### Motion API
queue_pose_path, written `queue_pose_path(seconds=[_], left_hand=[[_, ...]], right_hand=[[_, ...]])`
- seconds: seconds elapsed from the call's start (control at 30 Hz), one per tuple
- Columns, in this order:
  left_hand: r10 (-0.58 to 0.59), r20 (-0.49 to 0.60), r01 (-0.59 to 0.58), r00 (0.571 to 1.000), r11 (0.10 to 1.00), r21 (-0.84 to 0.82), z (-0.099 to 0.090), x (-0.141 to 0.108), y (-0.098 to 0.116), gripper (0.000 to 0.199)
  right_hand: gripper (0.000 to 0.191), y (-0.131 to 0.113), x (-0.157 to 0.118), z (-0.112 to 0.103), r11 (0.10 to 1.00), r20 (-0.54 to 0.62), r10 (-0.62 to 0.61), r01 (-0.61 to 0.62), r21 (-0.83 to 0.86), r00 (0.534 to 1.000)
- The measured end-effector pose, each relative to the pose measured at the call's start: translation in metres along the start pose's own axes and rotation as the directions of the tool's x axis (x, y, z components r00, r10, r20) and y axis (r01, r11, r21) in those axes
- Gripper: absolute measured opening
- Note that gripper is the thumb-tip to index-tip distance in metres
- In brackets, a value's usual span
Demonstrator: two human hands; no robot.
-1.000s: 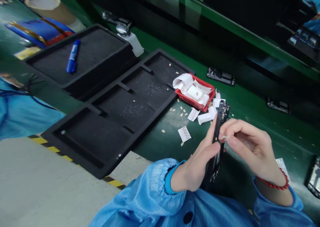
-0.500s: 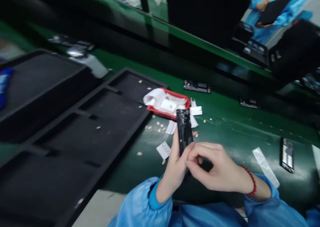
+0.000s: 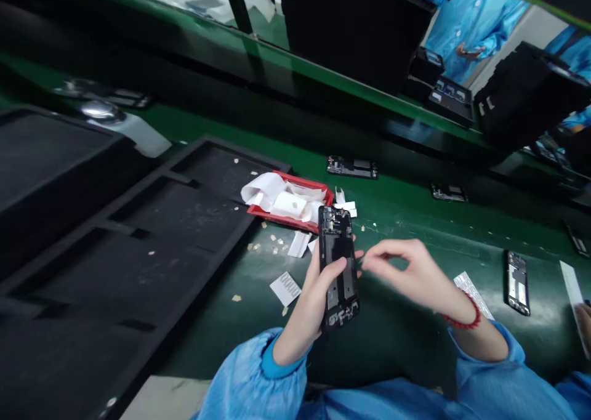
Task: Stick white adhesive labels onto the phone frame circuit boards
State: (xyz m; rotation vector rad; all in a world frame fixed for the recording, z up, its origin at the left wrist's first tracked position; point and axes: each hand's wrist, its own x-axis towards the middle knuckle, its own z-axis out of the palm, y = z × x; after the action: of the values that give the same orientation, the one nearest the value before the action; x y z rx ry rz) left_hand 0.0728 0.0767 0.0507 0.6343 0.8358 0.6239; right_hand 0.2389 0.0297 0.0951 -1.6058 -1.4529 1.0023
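Note:
My left hand (image 3: pixel 318 284) holds an opened phone body (image 3: pixel 340 247) with its inner parts showing. The thumb lies across its inner side, and some fingertips show past its right edge. Just right of the phone, apart from it, my right hand (image 3: pixel 410 272) has thumb and index finger pinched together. Whatever is in that pinch, if anything, is too small to make out. Beyond the phone sits a red tray (image 3: pixel 290 226) filled with white paper scraps (image 3: pixel 289 204). A small printed white sheet (image 3: pixel 285 289) lies left of my left wrist.
Black compartment trays (image 3: pixel 161 254) take up the left side. More opened phone bodies lie behind (image 3: pixel 352 167) and at right (image 3: pixel 517 282), near a silvery strip (image 3: pixel 473 294). Small beige bits are scattered on the green bench. Co-workers in blue stand across; another person's hand (image 3: pixel 584 321) shows at right.
My right hand has moved off the phone to the right, still pinched. The phone's lower half now shows under my left thumb. The camera view has shifted somewhat to the right.

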Motion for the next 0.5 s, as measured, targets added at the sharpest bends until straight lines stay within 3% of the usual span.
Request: queue_pose_path(seconds=[0.2,0.37,0.5], left_hand=[[-0.069,0.103,0.083,0.992,0.988,-0.134,-0.001,0.013,-0.002,0.071],[-0.095,0.19,0.133,0.977,0.971,-0.199,-0.005,0.022,-0.003,0.076],[-0.124,0.128,0.146,0.984,0.972,-0.186,-0.005,0.023,0.002,0.08]], right_hand=[[0.018,0.04,0.003,-0.051,0.998,-0.244,0.05,-0.055,-0.013,0.968],[0.02,0.085,0.01,-0.094,0.992,-0.404,0.1,-0.123,-0.033,0.909],[0.024,0.101,0.014,-0.111,0.993,-0.401,0.093,-0.115,-0.031,0.911]])
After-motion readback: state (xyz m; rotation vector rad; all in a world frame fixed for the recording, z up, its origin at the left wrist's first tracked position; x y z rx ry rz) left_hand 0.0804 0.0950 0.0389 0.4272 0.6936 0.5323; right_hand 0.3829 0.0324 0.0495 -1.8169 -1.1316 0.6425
